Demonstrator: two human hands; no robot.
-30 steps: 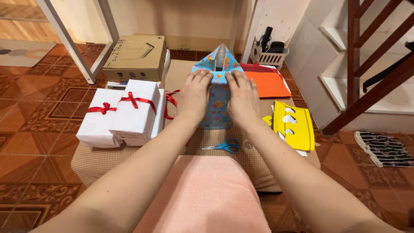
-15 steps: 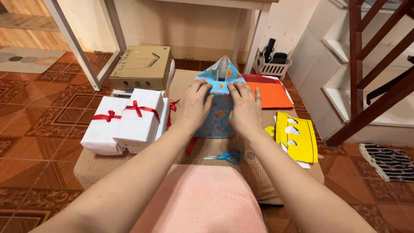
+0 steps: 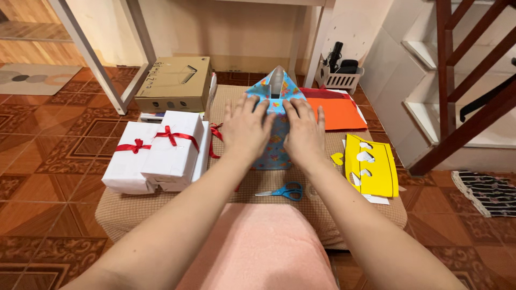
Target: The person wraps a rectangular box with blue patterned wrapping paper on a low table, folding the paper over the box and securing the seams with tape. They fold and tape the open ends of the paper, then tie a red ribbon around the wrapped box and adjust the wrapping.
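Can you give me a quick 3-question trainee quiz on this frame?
1. True or false: both hands press flat on the box wrapped in blue patterned paper.
2. Which thing lies nearest the person, in front of that box? A) blue-handled scissors B) cardboard box C) orange paper
3. What colour is the ribbon on the white gift boxes?

Key
1. True: the left hand and the right hand lie open on it, fingers spread.
2. A: the blue-handled scissors; the cardboard box and orange paper lie farther off.
3. Red.
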